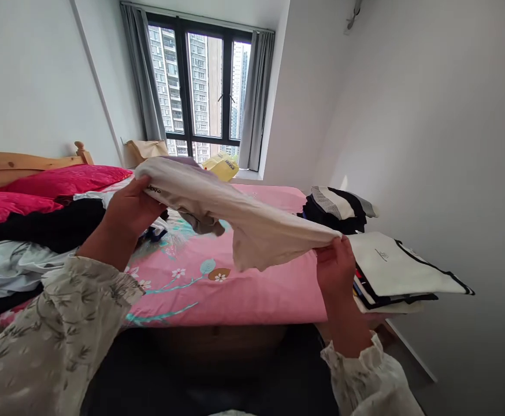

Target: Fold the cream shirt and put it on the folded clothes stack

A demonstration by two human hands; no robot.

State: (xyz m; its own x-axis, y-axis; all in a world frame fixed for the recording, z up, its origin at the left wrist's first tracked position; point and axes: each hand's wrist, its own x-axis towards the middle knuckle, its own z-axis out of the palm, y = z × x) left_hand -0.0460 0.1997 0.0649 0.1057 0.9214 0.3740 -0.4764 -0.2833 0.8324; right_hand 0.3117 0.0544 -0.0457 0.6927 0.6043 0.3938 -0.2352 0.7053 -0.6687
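Observation:
A cream-white garment [239,214], perhaps a shirt, is stretched in the air between my two hands above the bed. My left hand [133,211] grips its higher end, close to some small dark lettering. Lower down on the right, my right hand [335,260] pinches the other end between thumb and fingers. The middle of the cloth sags, with a loose flap hanging down near the right hand. Beneath the garment, a greyish-brown piece of cloth [203,222] shows; I cannot tell whether it belongs to the garment.
Pink floral bedding [256,297] covers the bed. Rumpled black and white clothes [31,266] lie at left, near red pillows [62,179]. Folded clothes form a stack [408,268] at right, with a dark pile [337,211] behind it. A yellow bag [222,166] stands by the window.

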